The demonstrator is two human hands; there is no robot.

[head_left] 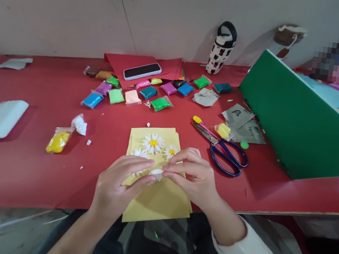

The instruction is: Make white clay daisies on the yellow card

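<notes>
Between my hands is a small white clay piece (157, 172), petal-like in shape. My right hand (195, 175) pinches its right end with thumb and fingers. On its other side, my left hand (120, 175) has thumb and forefinger closed about the left end. Below lie stacked yellow paper sheets (158, 204), reaching past the table's front edge. On the paper sit a large daisy (153, 143) and a smaller daisy (171, 152), both white-petalled with yellow centres. Another white flower (140, 153) is partly covered by my left hand.
Blue-handled scissors (229, 155) lie to the right, beside a yellow clay lump (223, 130). A green board (298, 120) stands farther right. Clay packets (161, 103) and a phone (142, 71) lie behind. Left are a yellow clay packet (59, 140) and a white power bank (0, 119).
</notes>
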